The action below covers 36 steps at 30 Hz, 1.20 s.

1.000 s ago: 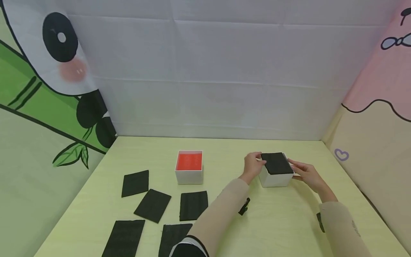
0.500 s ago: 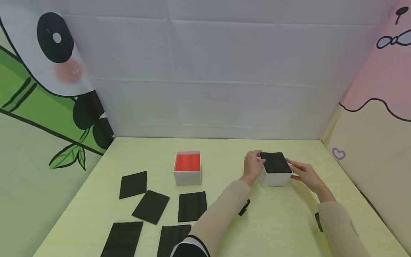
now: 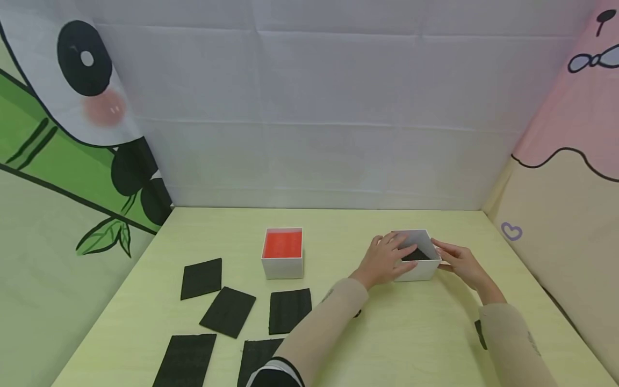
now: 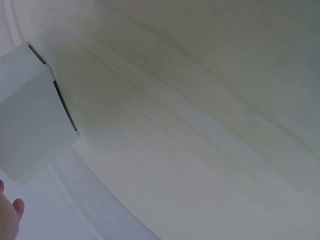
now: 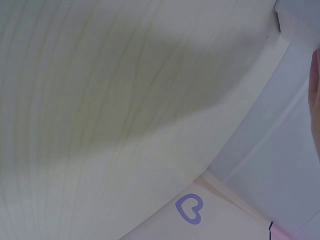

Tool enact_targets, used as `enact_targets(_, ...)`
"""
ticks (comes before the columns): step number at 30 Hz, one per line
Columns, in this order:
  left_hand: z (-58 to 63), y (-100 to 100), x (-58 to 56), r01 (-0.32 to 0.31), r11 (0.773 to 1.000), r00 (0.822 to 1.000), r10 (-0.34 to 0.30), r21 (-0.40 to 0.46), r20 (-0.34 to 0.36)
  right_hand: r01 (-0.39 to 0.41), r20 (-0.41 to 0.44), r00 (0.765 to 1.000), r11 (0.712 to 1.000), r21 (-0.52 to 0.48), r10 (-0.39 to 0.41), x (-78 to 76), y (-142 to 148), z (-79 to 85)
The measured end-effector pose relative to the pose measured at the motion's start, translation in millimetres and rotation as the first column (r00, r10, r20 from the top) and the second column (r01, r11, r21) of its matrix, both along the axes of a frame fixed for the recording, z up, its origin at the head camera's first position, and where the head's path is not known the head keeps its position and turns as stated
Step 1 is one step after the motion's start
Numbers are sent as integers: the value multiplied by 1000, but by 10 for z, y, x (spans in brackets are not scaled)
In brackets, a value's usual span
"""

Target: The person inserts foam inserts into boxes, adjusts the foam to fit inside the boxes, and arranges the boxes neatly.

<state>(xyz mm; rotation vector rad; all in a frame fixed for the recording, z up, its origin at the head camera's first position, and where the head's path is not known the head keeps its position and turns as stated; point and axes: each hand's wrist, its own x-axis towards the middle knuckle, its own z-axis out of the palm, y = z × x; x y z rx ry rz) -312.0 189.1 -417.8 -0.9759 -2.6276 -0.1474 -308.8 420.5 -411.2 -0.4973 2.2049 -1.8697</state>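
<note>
In the head view a white box stands at the table's right, its top uncovered. A black square sheet lies down inside it, partly hidden by my left hand. That left hand is spread over the box's left rim, fingers extended across the opening. On the other side, my right hand rests its fingers against the right wall. The left wrist view shows the box and a bit of the left hand. Only a sliver of the right hand appears in the right wrist view.
A second white box with a red sheet inside stands left of centre. Several black sheets lie at front left, among them one tilted sheet and one large sheet. A pale curtain backs the table.
The black sheet that lay flat across the right box's top has dropped inside it. My left hand has let go of the sheet's edge and spread over the opening. My right hand stays put.
</note>
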Motion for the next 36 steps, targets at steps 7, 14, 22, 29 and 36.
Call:
enact_targets(7, -50, 11, -22, 13, 999, 997, -15, 31, 77, 8, 13, 1000, 1000, -8, -8, -7, 10, -23)
enact_targets(14, -77, 39, -48, 14, 999, 992, -19, 42, 122, 24, 18, 1000, 1000, -14, -24, -19, 28, -46)
enact_targets(22, -5, 117, -69, 13, 999, 976, -19, 33, 215, -1, 17, 1000, 1000, -20, 2, -22, 23, -59)
enact_targets(29, 74, 202, -100, -36, 994, 967, 60, -99, 247, 9, 36, 999, 1000, -4, -9, -24, 26, -51)
enact_targets(36, 130, 276, -153, -51, 965, 983, 93, -257, 156, 14, 37, 999, 1000, -5, -14, -32, 30, -65)
